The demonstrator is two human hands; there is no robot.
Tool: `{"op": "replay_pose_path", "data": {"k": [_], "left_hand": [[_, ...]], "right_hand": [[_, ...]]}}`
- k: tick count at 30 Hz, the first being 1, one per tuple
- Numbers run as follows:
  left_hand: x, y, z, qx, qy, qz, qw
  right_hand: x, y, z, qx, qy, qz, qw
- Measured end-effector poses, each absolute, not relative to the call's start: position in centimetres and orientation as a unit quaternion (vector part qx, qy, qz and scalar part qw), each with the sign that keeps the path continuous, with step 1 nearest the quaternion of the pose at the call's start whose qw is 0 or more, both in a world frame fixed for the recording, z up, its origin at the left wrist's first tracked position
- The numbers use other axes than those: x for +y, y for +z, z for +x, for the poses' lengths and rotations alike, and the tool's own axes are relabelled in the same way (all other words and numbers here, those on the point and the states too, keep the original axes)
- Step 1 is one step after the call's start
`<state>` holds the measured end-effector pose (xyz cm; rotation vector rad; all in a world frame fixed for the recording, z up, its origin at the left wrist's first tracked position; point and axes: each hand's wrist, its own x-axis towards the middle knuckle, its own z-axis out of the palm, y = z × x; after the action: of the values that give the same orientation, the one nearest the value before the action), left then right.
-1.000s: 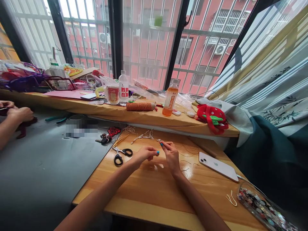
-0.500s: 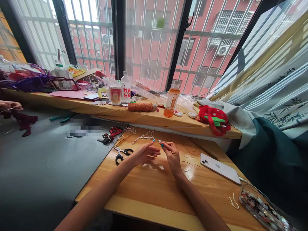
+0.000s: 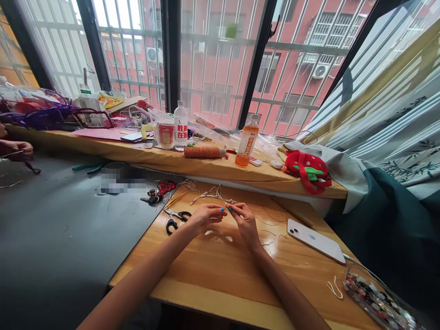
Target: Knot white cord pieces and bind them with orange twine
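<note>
Above the wooden table, my right hand (image 3: 244, 222) is closed, its thumb and finger pinching a small pale piece (image 3: 226, 205) that looks like knotted cord. My left hand (image 3: 208, 216) meets it from the left with thumb and fingers pressed together; what they grip is too small to make out. Just beyond both hands lies a bundle of off-white cords (image 3: 210, 193). Black-handled scissors (image 3: 176, 220) rest beside my left wrist. Thin brown threads (image 3: 270, 214) are scattered to the right of my right hand.
A white phone (image 3: 315, 240) with a cable and a clear box of beads (image 3: 373, 293) are at the right. On the ledge stand an orange drink bottle (image 3: 246, 142), a water bottle (image 3: 180, 126) and a thread spool (image 3: 203, 152). Another person's hand (image 3: 15, 150) shows far left.
My left hand's fingers, spread before, have closed and come up against the piece in my right hand. My right hand stays nearly in place. The other person's dark red material has mostly dropped from sight.
</note>
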<state>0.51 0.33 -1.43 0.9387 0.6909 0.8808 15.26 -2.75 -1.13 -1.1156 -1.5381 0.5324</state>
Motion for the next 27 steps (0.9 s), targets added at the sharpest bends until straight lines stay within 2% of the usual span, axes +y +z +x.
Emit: {"op": "replay_pose_path", "data": {"k": [7,16,23,27], "left_hand": [[0.13,-1.21,1.01,0.333,0.482,0.458,0.669],[-0.05,-0.96,1.14,0.364,0.495,0.47,0.634],[0.03,-1.41,1.23,0.367,0.515,0.584,0.509],[-0.18,-1.58,1.35,0.377,0.522,0.65,0.404]], "right_hand": [[-2.48,-1.84,15.31,-0.605,0.326,-0.479,0.546],[-2.57,-1.59,15.1,-0.587,0.339,-0.479,0.558],[-2.35,-1.74,15.1,-0.568,0.368,-0.479,0.559],[-2.18,-1.85,15.11,-0.545,0.397,-0.476,0.565]]}}
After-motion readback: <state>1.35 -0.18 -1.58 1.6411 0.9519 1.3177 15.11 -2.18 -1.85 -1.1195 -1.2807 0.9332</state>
